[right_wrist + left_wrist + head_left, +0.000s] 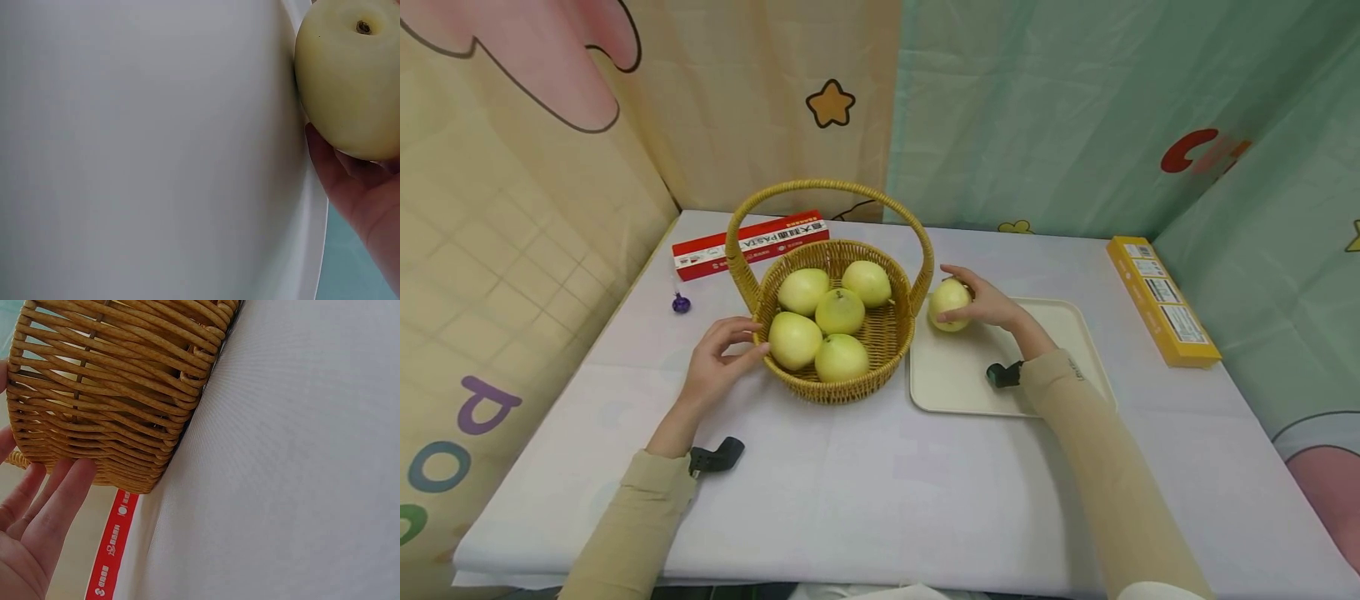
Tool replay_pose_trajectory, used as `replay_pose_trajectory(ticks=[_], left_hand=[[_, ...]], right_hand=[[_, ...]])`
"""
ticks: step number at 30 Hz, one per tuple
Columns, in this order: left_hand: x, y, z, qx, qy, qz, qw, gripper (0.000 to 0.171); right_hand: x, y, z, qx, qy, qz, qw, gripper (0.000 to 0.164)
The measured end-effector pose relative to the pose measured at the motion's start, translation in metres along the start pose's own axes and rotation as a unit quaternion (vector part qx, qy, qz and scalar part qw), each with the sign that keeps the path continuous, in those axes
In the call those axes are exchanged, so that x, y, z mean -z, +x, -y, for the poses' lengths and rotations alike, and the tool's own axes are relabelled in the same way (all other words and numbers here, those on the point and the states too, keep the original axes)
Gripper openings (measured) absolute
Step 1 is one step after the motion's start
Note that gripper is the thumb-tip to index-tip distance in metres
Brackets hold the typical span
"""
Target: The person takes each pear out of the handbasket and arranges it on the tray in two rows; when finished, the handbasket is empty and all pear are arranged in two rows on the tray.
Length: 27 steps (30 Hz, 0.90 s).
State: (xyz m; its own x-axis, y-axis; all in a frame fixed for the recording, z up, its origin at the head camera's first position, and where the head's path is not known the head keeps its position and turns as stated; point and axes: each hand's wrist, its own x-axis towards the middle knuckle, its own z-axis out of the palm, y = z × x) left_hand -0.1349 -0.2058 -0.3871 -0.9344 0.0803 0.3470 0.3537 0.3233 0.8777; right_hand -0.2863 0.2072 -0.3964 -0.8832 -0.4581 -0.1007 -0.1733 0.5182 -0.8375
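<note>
My right hand [988, 304] grips a pale yellow-green pear [950, 305], thumb on the near side and fingers on the far side. This pear is over the left edge of a cream tray [1022, 402]; in the right wrist view its dimpled end [362, 27] shows. My left hand [718, 360] touches the left side of a woven basket [891, 337], with thumb and forefinger spread apart. From the left wrist, straight fingers [62, 500] lie against the basket's weave [112, 400]. Several similar pears [840, 312] sit inside the basket, whose tall arched handle [831, 185] stands upright.
A red-and-white pasta box [715, 254] lies behind the basket, a small purple object [681, 303] in front of its left end. At the right edge of the white-covered table [865, 500] is a yellow box [1163, 302]. Curtains [1037, 108] enclose the back and sides.
</note>
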Motion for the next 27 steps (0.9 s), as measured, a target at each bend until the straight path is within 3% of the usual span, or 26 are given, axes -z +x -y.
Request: replay_pose_trajectory(ticks=[12, 22, 27], left_hand=[[0.000, -0.001, 0.000, 0.001, -0.004, -0.004, 1.0000, 0.031], [-0.001, -0.001, -0.001, 0.002, 0.000, -0.005, 1.0000, 0.031], [-0.001, -0.001, -0.002, 0.001, 0.001, -0.004, 1.0000, 0.031]], right_hand=[[0.003, 0.000, -0.005, -0.001, -0.020, 0.010, 1.000, 0.091], [0.007, -0.020, 0.025, -0.012, -0.017, 0.029, 0.999, 0.090], [0.008, -0.018, 0.018, -0.015, -0.012, 0.026, 0.999, 0.090]])
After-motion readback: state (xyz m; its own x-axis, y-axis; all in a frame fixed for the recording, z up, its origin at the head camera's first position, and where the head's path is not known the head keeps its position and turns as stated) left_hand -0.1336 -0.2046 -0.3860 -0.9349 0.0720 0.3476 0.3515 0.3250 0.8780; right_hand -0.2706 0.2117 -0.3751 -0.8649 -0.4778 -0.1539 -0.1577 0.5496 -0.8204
